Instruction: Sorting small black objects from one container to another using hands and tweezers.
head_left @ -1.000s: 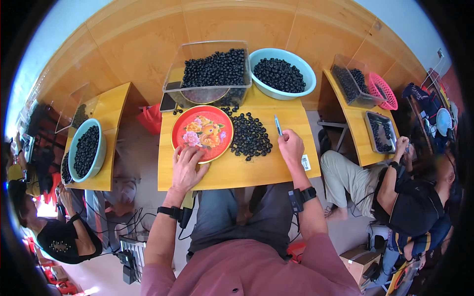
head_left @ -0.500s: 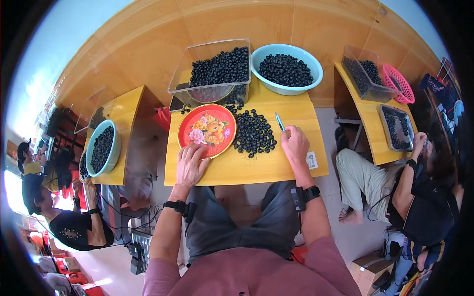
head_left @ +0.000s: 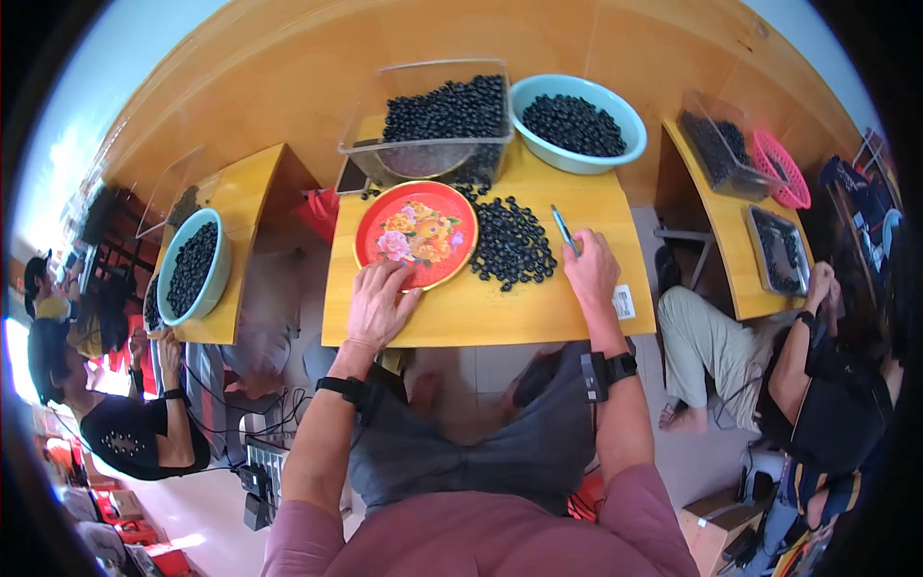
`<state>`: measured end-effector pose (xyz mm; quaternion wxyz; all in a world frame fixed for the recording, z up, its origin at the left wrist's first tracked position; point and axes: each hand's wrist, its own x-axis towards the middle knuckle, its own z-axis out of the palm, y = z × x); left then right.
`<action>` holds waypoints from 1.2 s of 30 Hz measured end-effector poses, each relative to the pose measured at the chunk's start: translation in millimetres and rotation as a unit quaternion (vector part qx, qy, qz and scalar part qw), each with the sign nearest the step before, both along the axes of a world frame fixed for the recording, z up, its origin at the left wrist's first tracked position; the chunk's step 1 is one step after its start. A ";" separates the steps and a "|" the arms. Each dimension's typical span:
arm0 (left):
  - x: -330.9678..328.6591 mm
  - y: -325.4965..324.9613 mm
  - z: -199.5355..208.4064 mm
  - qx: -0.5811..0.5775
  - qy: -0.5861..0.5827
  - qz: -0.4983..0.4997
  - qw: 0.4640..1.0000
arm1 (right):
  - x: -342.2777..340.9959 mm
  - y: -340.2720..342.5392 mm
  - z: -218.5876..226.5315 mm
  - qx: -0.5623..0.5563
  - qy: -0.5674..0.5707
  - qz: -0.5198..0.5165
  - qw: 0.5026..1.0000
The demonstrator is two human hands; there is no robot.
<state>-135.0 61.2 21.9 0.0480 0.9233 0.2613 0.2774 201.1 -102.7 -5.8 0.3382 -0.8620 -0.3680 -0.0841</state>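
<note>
A round red tray (head_left: 385,216) with a gold rim and a flower pattern lies on the yellow table (head_left: 442,322). My left hand (head_left: 380,300) rests at its near-left rim, fingertips over the edge and thumb apart. Beside the tray, to the right, small round black fruits or beads (head_left: 511,245) are spread in a single heap. My right hand (head_left: 591,267) grips a slim light-blue pen-like tool (head_left: 563,229), its tip pointing away from me, just right of the heap. I cannot make out the tool's exact kind.
Behind the tray stands a clear plastic bin (head_left: 423,163) of the black pieces, with a pale blue basin (head_left: 630,144) of them to its right. A white label (head_left: 624,302) lies at the table's right edge. People work at tables on either side.
The whole view has shifted, so the table sits slightly higher and farther right. Both hands keep about the same places by the tray and heap.
</note>
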 end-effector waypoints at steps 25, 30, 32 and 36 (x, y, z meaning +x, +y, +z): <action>-1.9 -0.1 -12.3 0.027 -0.048 -0.016 0.998 | -10.8 0.5 6.2 -0.051 -0.140 0.019 0.989; -0.8 -4.3 -6.7 0.028 -0.054 -0.021 0.998 | -11.1 -0.9 8.3 -0.056 -0.137 0.025 0.989; -0.2 -7.0 -0.7 0.033 -0.051 -0.027 0.998 | -9.4 -1.9 8.2 -0.053 -0.134 0.028 0.989; -4.1 -3.5 -6.0 0.056 -0.051 -0.022 0.997 | -11.6 0.1 10.1 -0.056 -0.130 0.023 0.990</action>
